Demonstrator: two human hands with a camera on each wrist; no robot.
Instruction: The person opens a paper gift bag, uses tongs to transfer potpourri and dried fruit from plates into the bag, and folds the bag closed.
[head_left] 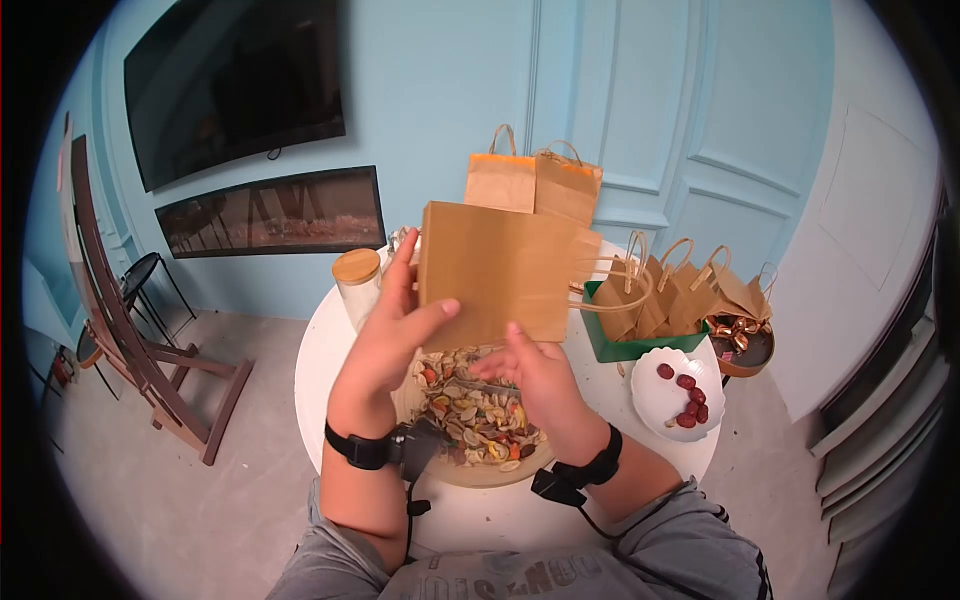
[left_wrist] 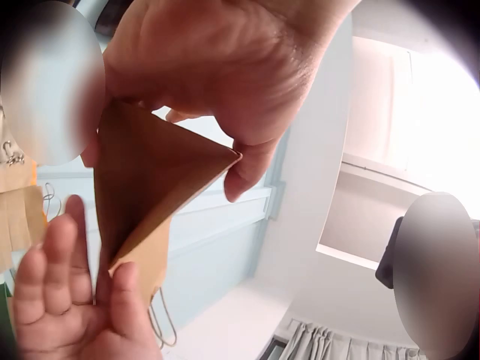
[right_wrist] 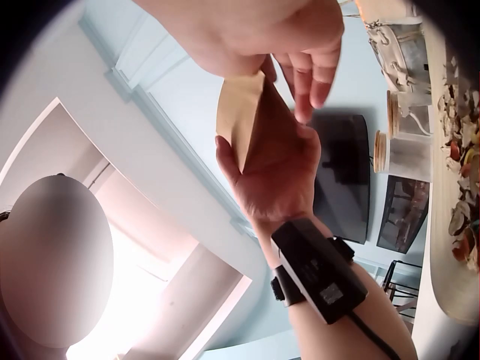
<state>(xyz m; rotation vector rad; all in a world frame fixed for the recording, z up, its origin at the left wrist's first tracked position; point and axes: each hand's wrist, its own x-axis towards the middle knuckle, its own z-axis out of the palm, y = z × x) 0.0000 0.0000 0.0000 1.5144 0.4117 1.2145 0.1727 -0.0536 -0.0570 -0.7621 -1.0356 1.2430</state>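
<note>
A brown paper bag is held sideways above the table, its twisted handles toward the right. My left hand grips its left end, thumb on the near face and fingers behind. The left wrist view shows that end of the bag as a shaded triangular fold between the hands. My right hand is at the bag's lower edge, thumb tip touching it and the other fingers loosely extended beneath. Below both hands lies a round wooden tray of dried slices and petals.
On the white table are a wooden-lidded jar at left and upright paper bags at back. A green box holds more bags at right, beside a scalloped white plate with red dates. An easel stands left.
</note>
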